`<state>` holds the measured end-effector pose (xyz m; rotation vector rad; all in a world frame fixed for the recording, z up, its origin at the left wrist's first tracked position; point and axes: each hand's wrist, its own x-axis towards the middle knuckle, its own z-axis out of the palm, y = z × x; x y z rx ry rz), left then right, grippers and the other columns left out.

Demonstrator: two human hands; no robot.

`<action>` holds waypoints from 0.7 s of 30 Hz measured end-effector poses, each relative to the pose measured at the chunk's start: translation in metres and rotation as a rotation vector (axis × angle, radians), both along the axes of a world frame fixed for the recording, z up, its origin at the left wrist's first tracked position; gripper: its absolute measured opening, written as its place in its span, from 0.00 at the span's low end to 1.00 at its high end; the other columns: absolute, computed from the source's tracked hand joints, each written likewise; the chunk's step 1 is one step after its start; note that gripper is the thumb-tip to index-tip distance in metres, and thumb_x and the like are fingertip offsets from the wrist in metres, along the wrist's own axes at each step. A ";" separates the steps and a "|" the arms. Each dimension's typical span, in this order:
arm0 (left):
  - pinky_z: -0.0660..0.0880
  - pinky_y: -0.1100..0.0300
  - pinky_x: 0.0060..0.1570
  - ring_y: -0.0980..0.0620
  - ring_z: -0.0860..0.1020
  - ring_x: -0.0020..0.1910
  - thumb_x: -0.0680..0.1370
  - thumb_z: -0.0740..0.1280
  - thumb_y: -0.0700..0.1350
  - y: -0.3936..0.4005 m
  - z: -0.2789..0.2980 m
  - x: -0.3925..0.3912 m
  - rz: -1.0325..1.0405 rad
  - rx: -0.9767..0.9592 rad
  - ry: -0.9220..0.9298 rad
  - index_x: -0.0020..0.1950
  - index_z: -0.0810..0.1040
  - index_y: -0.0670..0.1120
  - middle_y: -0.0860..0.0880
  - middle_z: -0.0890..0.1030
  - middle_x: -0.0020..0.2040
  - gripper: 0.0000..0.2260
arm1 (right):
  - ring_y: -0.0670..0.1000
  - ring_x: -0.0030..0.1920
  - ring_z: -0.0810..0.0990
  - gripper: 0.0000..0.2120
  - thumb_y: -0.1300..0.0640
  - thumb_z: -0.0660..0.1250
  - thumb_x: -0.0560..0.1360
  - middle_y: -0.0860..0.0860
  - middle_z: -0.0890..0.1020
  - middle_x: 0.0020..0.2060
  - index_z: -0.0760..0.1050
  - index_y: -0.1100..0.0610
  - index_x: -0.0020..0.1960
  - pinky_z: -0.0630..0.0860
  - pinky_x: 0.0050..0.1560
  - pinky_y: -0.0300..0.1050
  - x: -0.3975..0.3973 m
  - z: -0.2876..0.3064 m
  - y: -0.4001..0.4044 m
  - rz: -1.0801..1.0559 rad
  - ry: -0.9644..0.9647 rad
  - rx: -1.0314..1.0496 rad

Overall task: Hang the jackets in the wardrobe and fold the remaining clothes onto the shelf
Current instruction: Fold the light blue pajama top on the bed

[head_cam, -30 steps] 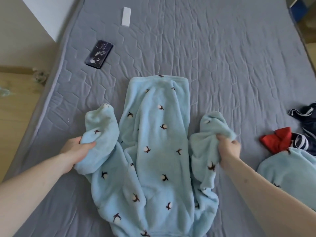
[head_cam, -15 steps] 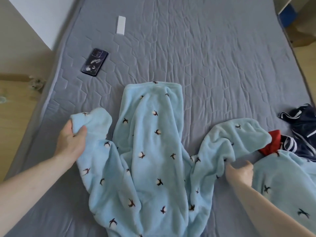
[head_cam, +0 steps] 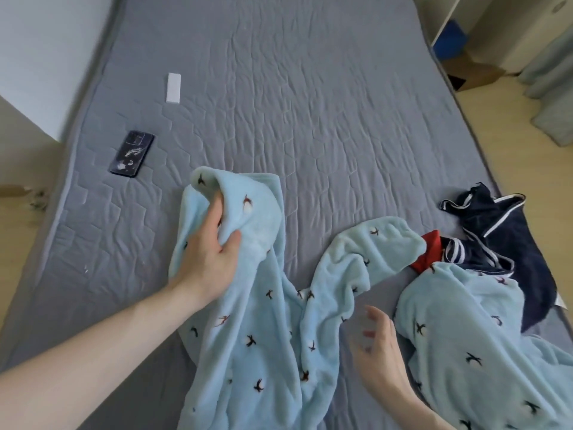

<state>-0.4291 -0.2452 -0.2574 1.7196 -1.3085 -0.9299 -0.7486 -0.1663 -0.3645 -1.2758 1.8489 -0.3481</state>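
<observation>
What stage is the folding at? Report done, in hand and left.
Done: nothing folded or hung in view; no wardrobe or shelf shows. In hand: the left hand grips one side of the light blue fleece garment spread on the bed; the right hand hovers open beside it. Left: finish this fold, then the second blue fleece piece, the navy striped garment and the red item, all loose.

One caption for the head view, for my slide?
Left hand grips light-blue fleece garment on grey mattress; right hand open.
</observation>
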 end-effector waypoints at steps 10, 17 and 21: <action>0.56 0.54 0.78 0.49 0.53 0.81 0.82 0.63 0.42 -0.093 -0.021 -0.211 -0.308 0.142 -0.109 0.83 0.37 0.53 0.52 0.44 0.84 0.40 | 0.46 0.45 0.80 0.25 0.64 0.70 0.75 0.39 0.74 0.60 0.68 0.44 0.65 0.75 0.47 0.41 -0.066 0.010 0.008 -0.210 -0.098 -0.031; 0.59 0.56 0.75 0.50 0.58 0.80 0.79 0.68 0.50 -0.030 -0.103 -0.205 -0.440 0.350 -0.300 0.80 0.60 0.48 0.51 0.54 0.82 0.32 | 0.45 0.42 0.81 0.25 0.67 0.69 0.72 0.45 0.76 0.59 0.70 0.49 0.64 0.71 0.43 0.37 -0.076 -0.011 0.042 -0.180 -0.067 0.119; 0.68 0.51 0.67 0.47 0.68 0.71 0.75 0.69 0.56 0.052 -0.124 -0.113 -0.185 0.442 -0.591 0.75 0.66 0.49 0.51 0.66 0.74 0.31 | 0.41 0.36 0.80 0.22 0.63 0.69 0.72 0.43 0.77 0.56 0.70 0.48 0.62 0.72 0.41 0.35 -0.058 -0.020 0.056 -0.116 -0.109 0.216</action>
